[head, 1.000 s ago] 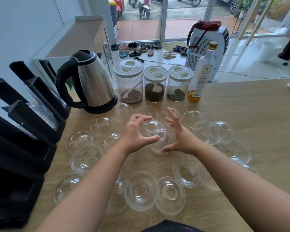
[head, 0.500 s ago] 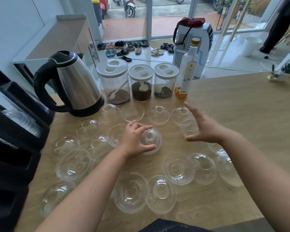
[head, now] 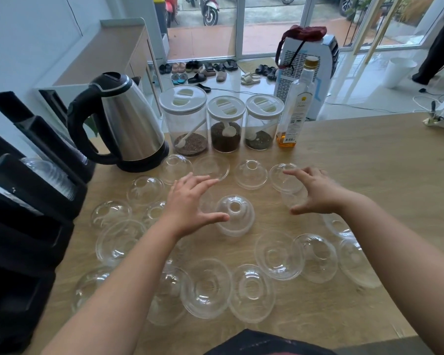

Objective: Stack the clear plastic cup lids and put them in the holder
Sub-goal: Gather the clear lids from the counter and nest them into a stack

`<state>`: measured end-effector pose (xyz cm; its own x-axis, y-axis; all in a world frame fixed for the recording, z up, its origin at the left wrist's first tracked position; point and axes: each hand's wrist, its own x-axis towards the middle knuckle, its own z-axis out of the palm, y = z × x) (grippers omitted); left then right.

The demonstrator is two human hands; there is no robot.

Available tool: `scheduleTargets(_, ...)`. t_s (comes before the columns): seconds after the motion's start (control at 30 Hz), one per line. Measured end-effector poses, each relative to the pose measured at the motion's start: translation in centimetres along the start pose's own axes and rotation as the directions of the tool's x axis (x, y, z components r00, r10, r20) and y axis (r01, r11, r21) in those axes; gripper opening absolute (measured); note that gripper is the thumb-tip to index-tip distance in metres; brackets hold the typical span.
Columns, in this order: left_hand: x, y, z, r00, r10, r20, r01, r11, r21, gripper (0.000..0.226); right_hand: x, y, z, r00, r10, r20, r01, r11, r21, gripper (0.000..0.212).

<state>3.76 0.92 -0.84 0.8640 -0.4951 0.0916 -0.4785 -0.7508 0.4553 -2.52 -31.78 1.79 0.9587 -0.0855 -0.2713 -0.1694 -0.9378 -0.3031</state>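
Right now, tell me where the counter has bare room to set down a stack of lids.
Bare wood lies right of the oil bottle and beyond the right hand, toward the counter edge. The middle and left are crowded with dome lids, up to the kettle and holder.

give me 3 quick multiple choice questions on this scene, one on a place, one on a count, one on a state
1. Where does the steel electric kettle stand?
A. left of the jars
B. right of the bottle
C. on the floor

2. How many white-lidded clear jars stand in the row?
A. two
B. three
C. five

3. What is the left hand doing?
A. gripping the kettle
B. making a fist
C. spread open beside the small stack of clear domed lids

Answers: 1 A, it is next to the leftmost jar; 2 B, three lids show; 3 C, fingers are straight and hold nothing.
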Motion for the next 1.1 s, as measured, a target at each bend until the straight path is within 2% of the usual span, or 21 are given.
scheduleTargets(0.07,-0.6,-1.6,-1.0,0.999,-0.043,-0.015,0.044,0.998,0.048,0.098,-0.4,-0.8,-0.3,0.997,-0.046,-0.069,0.057,0.985,0.165,0.104)
scheduleTargets(0.13,-1.3,-2.6,-1.7,0.993,-0.116,0.021,0.114,0.990,0.079,0.095,-1.1,-2.1,-0.4,0.984,-0.086,-0.155,0.139,0.920,0.368,0.101)
scheduleTargets(0.23,-2.0,-2.5,-1.8,0.985,-0.155,0.072,0.141,0.976,0.169,0.080,-2.0,-4.7,0.2,0.961,-0.115,-0.252,0.256,0.717,0.649,0.089)
scheduleTargets(0.3,-2.1,-1.7,-1.4,0.987,-0.145,0.074,0.125,0.966,0.228,0.060,-2.1,-6.3,1.3,0.967,-0.128,-0.222,0.255,0.562,0.787,0.085)
scheduleTargets(0.33,-2.1,-1.2,-1.2,0.988,-0.141,0.064,0.121,0.960,0.253,0.050,-1.9,-6.8,2.1,0.973,-0.134,-0.189,0.232,0.531,0.815,0.086)
scheduleTargets(0.43,-2.3,-0.5,-0.6,0.992,-0.128,-0.018,0.127,0.952,0.277,0.025,-1.1,-7.6,4.4,0.986,-0.133,-0.104,0.162,0.569,0.806,0.087)
scheduleTargets(0.53,-2.4,-1.1,-0.1,0.983,-0.031,-0.180,0.073,0.970,0.230,0.007,-0.7,-7.8,5.6,0.989,-0.127,-0.081,0.139,0.568,0.811,0.081)
scheduleTargets(0.6,-2.7,-1.5,0.0,0.958,0.004,-0.288,0.046,0.985,0.167,0.007,-0.6,-7.8,6.1,0.990,-0.124,-0.072,0.135,0.632,0.763,0.083)
scheduleTargets(0.73,-3.3,-1.1,-1.3,0.916,-0.009,-0.402,-0.020,0.997,-0.068,0.005,-0.6,-7.0,7.1,0.980,-0.196,-0.020,0.165,0.765,0.623,0.112)
scheduleTargets(0.83,-3.6,-0.3,-2.4,0.862,-0.056,-0.505,-0.063,0.974,-0.216,0.006,-0.5,-6.9,6.8,0.984,-0.174,0.049,0.123,0.844,0.523,0.104)
scheduleTargets(0.97,-3.8,1.1,-3.2,0.825,-0.103,-0.556,-0.111,0.934,-0.339,0.006,0.1,-6.4,6.8,0.991,-0.130,0.034,0.099,0.875,0.474,0.100)
scheduleTargets(1.1,-3.8,2.0,-3.4,0.825,-0.160,-0.542,-0.106,0.898,-0.427,0.007,0.1,-5.7,7.3,0.996,-0.077,0.048,0.041,0.852,0.522,0.103)
